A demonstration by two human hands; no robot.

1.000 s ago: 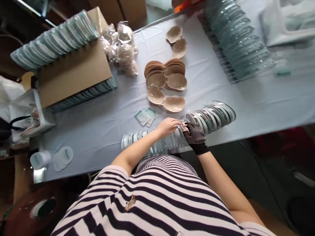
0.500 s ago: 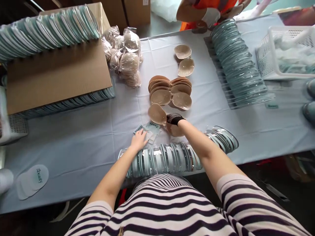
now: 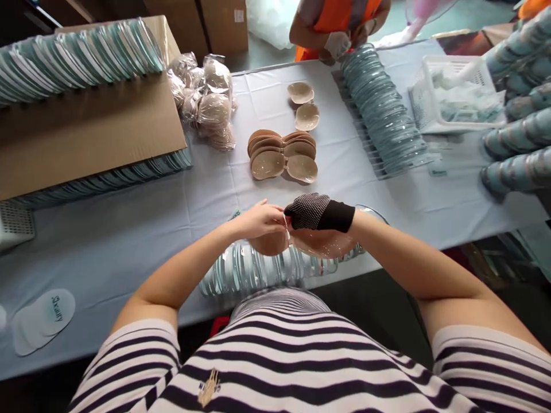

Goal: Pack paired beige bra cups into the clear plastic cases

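Observation:
A beige two-cup stick-on bra (image 3: 325, 244) is held up in front of me by both hands, its cups hanging to either side of the middle. My left hand (image 3: 264, 219), bare, pinches near the centre joint above the left cup. My right hand (image 3: 307, 211), in a black dotted glove, grips the same joint from the other side; its fingertips are partly hidden. Just below runs a row of clear plastic cases (image 3: 253, 267). Beyond my hands lies an overlapping stack of similar bras (image 3: 267, 165). A small printed packet (image 3: 235, 215) peeks out behind my left wrist.
Another bra (image 3: 307, 117) lies farther back. Bagged cups (image 3: 214, 109) sit beside a cardboard box (image 3: 94, 132) topped with cases. On the right are stacked clear cases (image 3: 383, 115) and a white basket (image 3: 424, 109). A co-worker's gloved hand (image 3: 338, 44) is across the table. Printed oval cards (image 3: 58, 312) lie lower left.
My left hand has left the printed packets and moved right onto the bra. My right hand has lifted the bra off the table and toward me. The view has shifted slightly right.

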